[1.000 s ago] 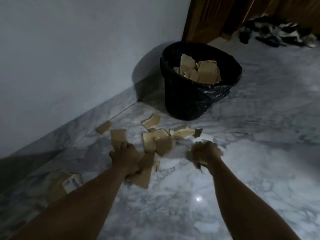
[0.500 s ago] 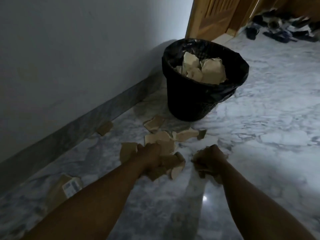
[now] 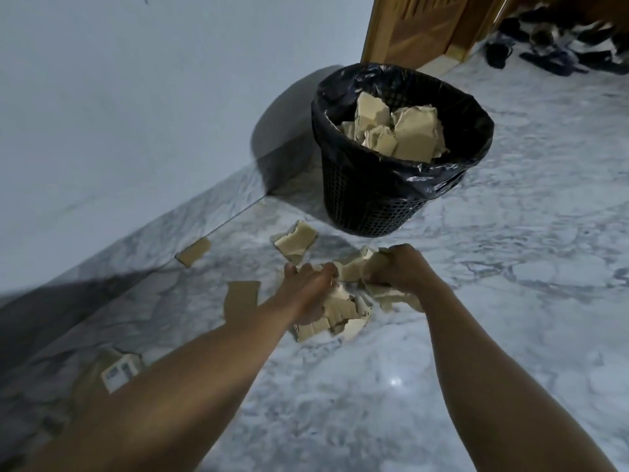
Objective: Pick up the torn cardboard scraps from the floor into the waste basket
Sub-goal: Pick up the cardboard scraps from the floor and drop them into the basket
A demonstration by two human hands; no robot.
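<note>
A black mesh waste basket [image 3: 367, 206] lined with a black bag stands by the wall, with several brown cardboard scraps [image 3: 401, 134] inside. My left hand [image 3: 306, 287] grips a bunch of torn scraps [image 3: 340, 315] low over the marble floor. My right hand [image 3: 398, 267] grips more scraps [image 3: 391, 296] just beside it, and both hands are close together in front of the basket. Loose scraps lie on the floor: one [image 3: 296, 238] near the basket's foot, one [image 3: 240, 296] left of my left forearm, one [image 3: 193, 252] by the skirting.
A white wall with a marble skirting runs along the left. A piece of cardboard with a printed label [image 3: 117, 371] lies at the lower left. A wooden door frame [image 3: 425, 28] and a heap of dark footwear [image 3: 558, 52] are at the back right.
Both hands have moved forward toward the basket, carrying their scraps, and have come closer together. The view has shifted nearer to the basket.
</note>
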